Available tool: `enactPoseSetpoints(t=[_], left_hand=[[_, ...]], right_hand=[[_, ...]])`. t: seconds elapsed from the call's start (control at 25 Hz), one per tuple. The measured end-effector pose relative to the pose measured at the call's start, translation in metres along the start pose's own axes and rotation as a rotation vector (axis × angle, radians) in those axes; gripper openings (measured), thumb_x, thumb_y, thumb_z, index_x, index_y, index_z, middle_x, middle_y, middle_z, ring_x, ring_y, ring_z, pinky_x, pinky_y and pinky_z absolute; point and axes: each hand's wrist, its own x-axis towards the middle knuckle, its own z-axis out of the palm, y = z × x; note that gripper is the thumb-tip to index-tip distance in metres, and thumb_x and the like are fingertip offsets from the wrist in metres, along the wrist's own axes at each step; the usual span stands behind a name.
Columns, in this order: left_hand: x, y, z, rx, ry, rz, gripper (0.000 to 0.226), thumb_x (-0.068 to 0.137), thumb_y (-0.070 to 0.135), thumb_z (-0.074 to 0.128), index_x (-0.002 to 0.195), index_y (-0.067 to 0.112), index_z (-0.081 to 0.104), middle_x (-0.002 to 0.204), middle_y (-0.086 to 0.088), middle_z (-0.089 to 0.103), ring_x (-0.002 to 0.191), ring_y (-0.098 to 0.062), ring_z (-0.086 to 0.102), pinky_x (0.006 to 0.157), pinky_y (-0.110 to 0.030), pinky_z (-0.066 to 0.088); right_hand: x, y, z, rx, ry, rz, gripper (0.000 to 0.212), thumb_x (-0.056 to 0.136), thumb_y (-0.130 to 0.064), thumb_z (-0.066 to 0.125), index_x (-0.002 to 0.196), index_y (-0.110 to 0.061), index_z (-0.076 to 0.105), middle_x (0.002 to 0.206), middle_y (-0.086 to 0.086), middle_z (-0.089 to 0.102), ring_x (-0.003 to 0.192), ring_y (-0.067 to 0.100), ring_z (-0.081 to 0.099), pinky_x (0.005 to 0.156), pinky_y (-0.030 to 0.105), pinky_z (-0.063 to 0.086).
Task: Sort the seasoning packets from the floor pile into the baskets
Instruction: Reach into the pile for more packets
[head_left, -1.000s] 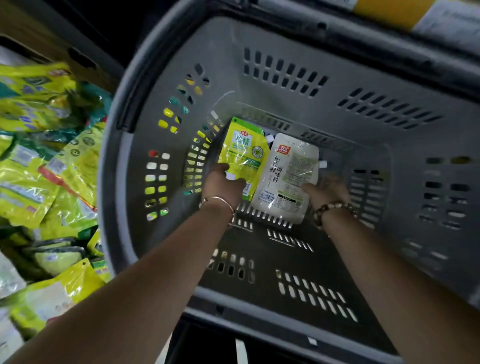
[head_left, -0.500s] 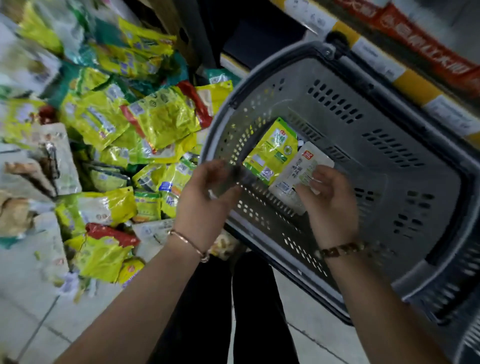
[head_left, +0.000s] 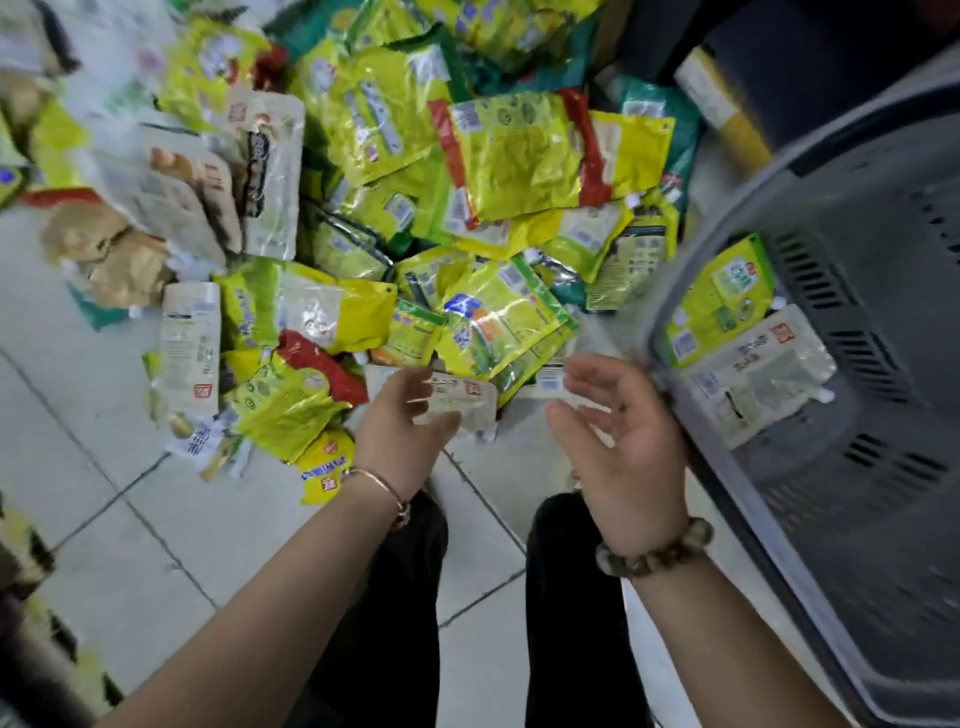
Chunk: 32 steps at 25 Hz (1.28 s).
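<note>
Your left hand (head_left: 400, 436): fingers loosely spread, empty, over a white packet (head_left: 467, 397) at the near edge of the floor pile (head_left: 415, 208). Your right hand (head_left: 626, 457): fingers wide, empty, beside the grey basket (head_left: 883, 571). In basket: one yellow-green packet (head_left: 722, 301), one white pouch (head_left: 753, 379).

A pale tiled floor (head_left: 218, 545) spreads beneath and to the left of the left hand (head_left: 400, 431), its dark grout lines (head_left: 156, 535) running on a slant. Behind both hands, nearer the person, two legs in dark trousers (head_left: 384, 623) show apart, with a strip of tile between them. A thin metal bangle (head_left: 382, 486) circles the wrist just behind the left hand; a bracelet of brownish beads (head_left: 654, 553) sits just behind the right hand (head_left: 623, 436). Far beyond the right hand is a shelf edge (head_left: 701, 83) with a yellow strip (head_left: 737, 124) — blurred, with dark space beside it.
</note>
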Motion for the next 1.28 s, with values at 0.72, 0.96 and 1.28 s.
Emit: enactPoseSetpoints(t=[0.72,0.96,1.28], left_hand=[[0.138,-0.223,0.043,0.050,-0.030,-0.334,0.048,0.080,0.011,0.068,0.126,0.012,0.053,0.111,-0.006,0.060,0.096,-0.015,0.055,0.081,-0.021,0.039],[0.144,-0.225,0.036,-0.038,0.009,-0.214,0.037,0.080,0.004,0.064,0.117,0.010,0.059,0.104,-0.008,0.064,0.094,-0.019,0.060,0.086,-0.027,0.047],[0.133,-0.209,0.014,-0.426,0.038,-0.395,0.045,0.082,0.016,0.070,0.122,0.012,0.051,0.101,-0.005,0.060,0.083,-0.011,0.056,0.070,-0.023,0.043]], right_hand=[[0.142,0.270,0.187,-1.271,-0.565,-0.175,0.043,0.085,-0.017,0.060,0.126,-0.018,0.047,0.127,0.006,0.052,0.118,0.027,0.046,0.096,0.039,0.038],[0.148,0.269,0.190,-1.144,-0.559,-0.135,0.012,0.091,-0.020,0.055,0.100,-0.018,0.062,0.100,0.007,0.066,0.095,0.027,0.059,0.080,0.033,0.042],[0.126,0.211,0.141,-0.357,-0.498,0.201,0.025,0.086,0.004,0.057,0.085,-0.021,0.060,0.077,-0.012,0.069,0.066,0.000,0.065,0.059,0.015,0.051]])
